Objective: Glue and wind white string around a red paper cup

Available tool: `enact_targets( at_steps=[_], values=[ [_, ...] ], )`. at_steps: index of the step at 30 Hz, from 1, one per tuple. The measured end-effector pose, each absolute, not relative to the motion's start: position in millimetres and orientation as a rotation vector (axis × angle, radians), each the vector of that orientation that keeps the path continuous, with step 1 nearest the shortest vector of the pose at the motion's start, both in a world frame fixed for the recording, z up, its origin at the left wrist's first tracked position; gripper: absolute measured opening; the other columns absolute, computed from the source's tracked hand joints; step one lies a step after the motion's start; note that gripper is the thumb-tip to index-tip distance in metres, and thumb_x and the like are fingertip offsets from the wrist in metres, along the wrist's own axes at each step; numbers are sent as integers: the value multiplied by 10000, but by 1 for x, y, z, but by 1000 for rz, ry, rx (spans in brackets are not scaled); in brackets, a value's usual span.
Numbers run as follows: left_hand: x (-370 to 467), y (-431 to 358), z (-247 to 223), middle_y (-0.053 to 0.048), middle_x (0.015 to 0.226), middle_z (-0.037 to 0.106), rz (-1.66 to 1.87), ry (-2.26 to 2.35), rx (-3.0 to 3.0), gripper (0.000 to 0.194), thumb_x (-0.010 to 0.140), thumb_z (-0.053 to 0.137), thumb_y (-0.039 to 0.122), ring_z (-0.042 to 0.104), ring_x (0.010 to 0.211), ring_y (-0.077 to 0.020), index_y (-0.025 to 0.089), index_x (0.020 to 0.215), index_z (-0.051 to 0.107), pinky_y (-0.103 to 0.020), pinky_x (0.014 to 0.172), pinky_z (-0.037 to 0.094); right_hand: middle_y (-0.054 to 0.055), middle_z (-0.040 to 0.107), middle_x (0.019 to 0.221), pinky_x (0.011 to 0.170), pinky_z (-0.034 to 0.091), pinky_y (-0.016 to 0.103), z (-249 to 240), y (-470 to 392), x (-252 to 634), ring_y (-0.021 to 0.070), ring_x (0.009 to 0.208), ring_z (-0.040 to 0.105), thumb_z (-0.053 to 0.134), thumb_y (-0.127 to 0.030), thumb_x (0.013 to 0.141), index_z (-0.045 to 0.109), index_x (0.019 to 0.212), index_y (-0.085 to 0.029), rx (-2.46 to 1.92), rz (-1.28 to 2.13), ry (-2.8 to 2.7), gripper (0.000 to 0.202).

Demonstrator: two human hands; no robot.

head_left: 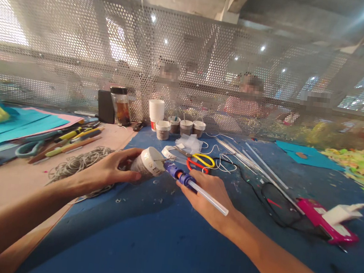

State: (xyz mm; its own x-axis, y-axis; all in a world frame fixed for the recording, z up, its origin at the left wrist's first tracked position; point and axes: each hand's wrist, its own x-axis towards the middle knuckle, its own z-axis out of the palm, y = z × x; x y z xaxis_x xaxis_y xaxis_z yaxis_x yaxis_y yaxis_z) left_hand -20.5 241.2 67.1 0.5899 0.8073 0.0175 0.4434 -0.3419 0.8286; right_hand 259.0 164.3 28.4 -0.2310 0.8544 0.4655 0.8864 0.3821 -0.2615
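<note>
A small paper cup (149,162) with grey cord wound around its side is tilted in my left hand (117,169), thumb and fingers wrapped round it. My right hand (206,196) grips a purple-blue glue gun (179,174), and a clear glue stick (211,199) sticks out of its back. The gun's front end is close to the cup's rim; whether they touch is hard to tell. Just behind lie scissors (203,161) with red and yellow handles and a white paper ring (168,152).
Several cord-wrapped cups (186,128) and a stack of white cups (156,109) stand at the back. Tangled cord (71,165) and tools (70,134) lie left. Glue sticks (266,166), a black cable (268,212) and a pink power strip (326,223) are right. Perforated metal (192,50) rises behind.
</note>
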Motion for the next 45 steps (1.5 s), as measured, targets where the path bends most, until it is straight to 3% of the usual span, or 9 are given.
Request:
enact_targets(
  at_steps=[12,21,45],
  values=[
    [-21,244,63,-106,1332,637,562,1024,2033,710,796,718,466,598,1203,-336,248,1436,501,-425,1019,475,1,722,763,542,365,297,29,165,259,182,646,677,572,-369,935,605,814,-228,-1480,-45,-2103,189],
    [-20,241,66,-121,1398,599,550,1025,2013,714,822,703,409,594,1215,-308,159,1451,475,-385,1032,455,6,722,768,563,385,287,31,164,258,186,666,686,568,-385,945,608,831,-223,-1479,-13,-2113,202],
    [-20,242,65,-131,1370,611,559,1002,2000,729,819,709,386,586,1219,-323,169,1470,462,-429,1045,432,10,734,756,528,323,292,29,165,258,190,629,689,564,-406,957,596,813,-216,-1506,-66,-2115,240]
  ],
)
